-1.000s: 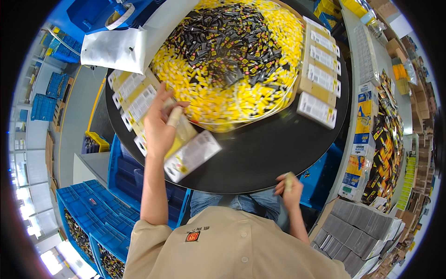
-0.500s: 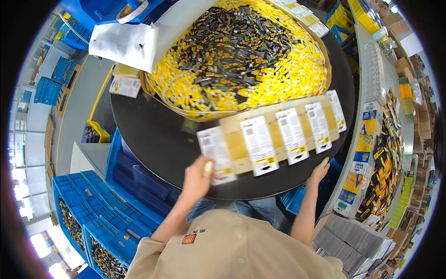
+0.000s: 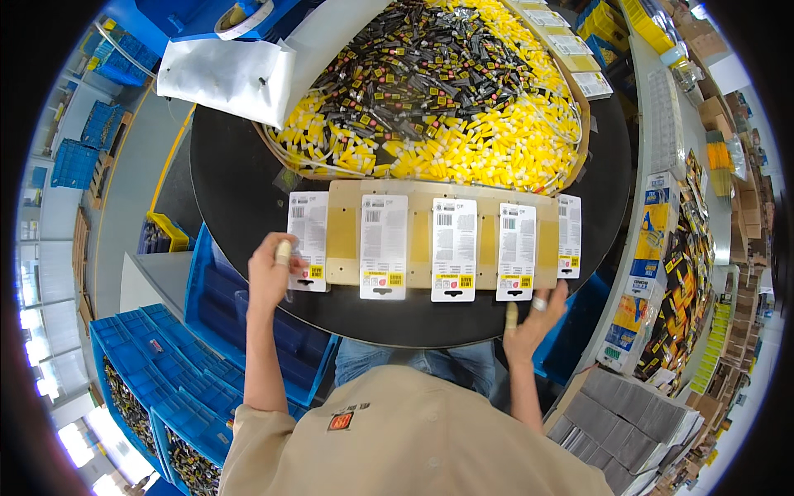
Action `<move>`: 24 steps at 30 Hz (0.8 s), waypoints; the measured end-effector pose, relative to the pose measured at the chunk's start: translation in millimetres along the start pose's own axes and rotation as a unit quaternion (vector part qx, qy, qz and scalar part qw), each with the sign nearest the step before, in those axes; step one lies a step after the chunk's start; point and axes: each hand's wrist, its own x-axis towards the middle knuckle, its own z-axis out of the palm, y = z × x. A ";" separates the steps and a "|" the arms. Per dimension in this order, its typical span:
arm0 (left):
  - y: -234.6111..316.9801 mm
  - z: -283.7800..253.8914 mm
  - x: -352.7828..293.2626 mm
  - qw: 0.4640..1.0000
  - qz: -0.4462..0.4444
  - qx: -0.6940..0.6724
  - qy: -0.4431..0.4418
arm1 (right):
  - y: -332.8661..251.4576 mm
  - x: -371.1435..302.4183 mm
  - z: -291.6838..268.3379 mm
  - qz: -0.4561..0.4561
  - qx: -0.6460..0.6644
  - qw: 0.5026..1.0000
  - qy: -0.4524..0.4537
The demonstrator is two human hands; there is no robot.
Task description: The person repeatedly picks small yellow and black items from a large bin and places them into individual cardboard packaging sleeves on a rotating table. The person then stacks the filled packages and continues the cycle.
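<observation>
On the round black table in front of me lies a tan board carrying a row of white packaging cards with printed backs facing up. My left hand is closed at the lower left edge of the leftmost card, a pale cover on one finger. My right hand is open beside the board's lower right edge. Its covered thumb is below a card, apart from the other fingers. Behind the board is a heap of yellow-and-white pieces and dark small tubes.
More cards on a board lie at the table's far right. Blue crates stand lower left. A bench on the right holds packaged goods and grey stacks. A silvery sheet hangs at upper left.
The board with its cards has swung level and shifted left with the table's turn. My left hand moved left along with the end card. My right hand came in toward the board's lower edge.
</observation>
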 end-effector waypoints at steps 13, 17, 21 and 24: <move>78.2 -6.2 -37.4 0.973 0.165 -0.093 0.132 | -96.2 51.2 28.4 -0.315 0.225 0.920 -0.062; 117.2 40.8 -41.1 0.968 0.178 -0.177 -0.027 | -139.2 55.0 52.4 -0.468 0.186 0.858 -0.101; 147.1 77.3 -48.8 0.951 0.206 -0.189 -0.134 | -109.0 96.3 59.6 -0.410 0.291 0.864 -0.007; 156.3 110.1 -45.2 0.928 0.141 -0.223 -0.261 | -32.1 138.7 25.6 0.026 0.150 0.988 0.035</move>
